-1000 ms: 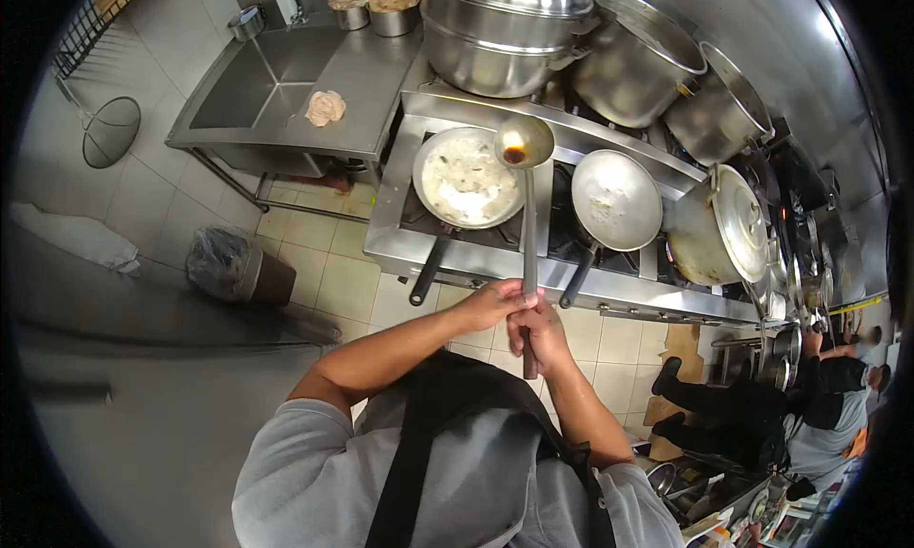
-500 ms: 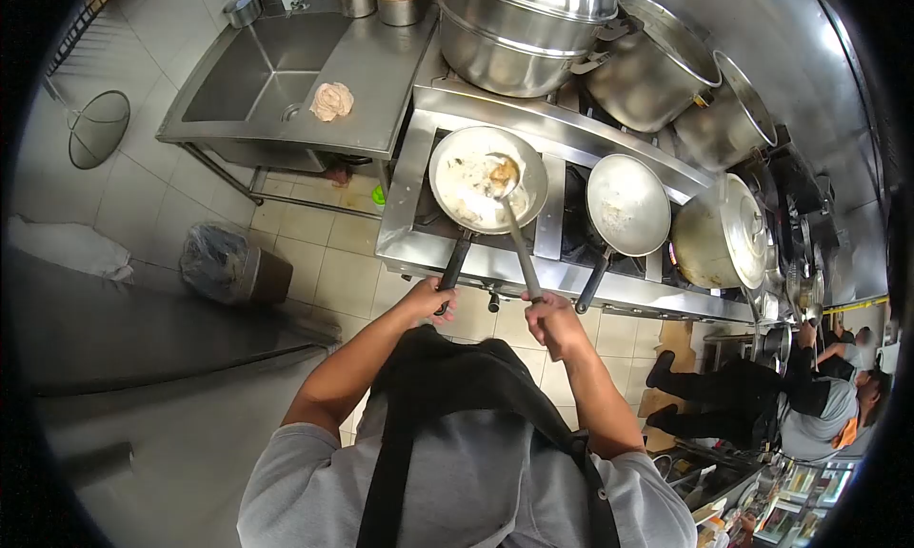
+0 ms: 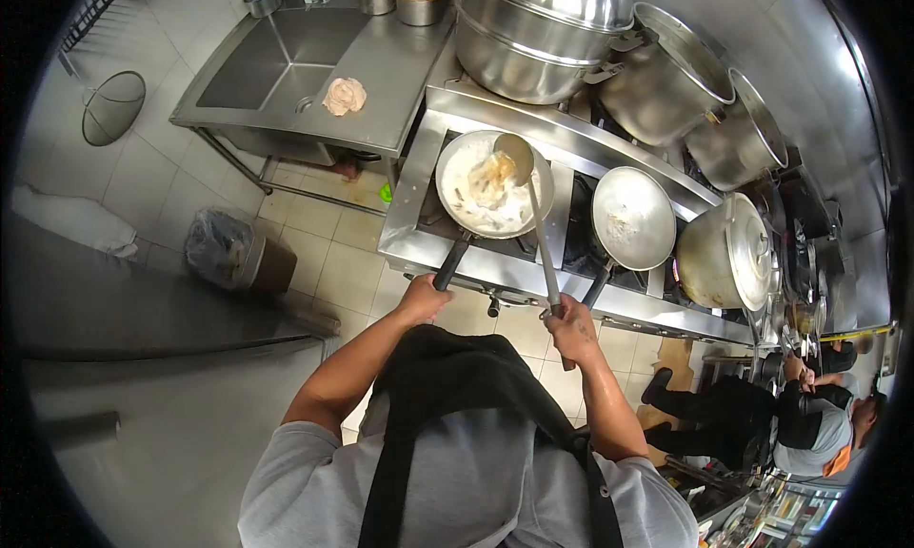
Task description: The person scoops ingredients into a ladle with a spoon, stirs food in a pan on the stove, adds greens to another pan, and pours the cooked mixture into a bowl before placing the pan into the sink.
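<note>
- Head view: the left hand is holding the end of the black handle just in front of the stove, its fingers closing around it.
- The right hand is gripping the ladle low on its long handle, also in front of the stove; its fingers are clamping on the shaft, whose lower end is sticking out below the fist.
- The left pan is sitting over the stove's left burner, its handle pointing toward the person.
- White food is covering much of that pan, with a brownish patch showing near the middle.
- The ladle's bowl is hanging over the pan's far side, next to the patch; whether it is touching the food, one cannot tell.
- The right pan is resting on the stove, right of the first, with pale residue lying inside.
- A lidded pot is standing at the stove's right, while a stacked steamer and two deep pots are lining its back.
- Left of the stove, a bench is carrying a pinkish lump beside a sink.
- A lined bin is standing on the floor, left of the stove's front.
- Another person is working well to the stove's right.
</note>
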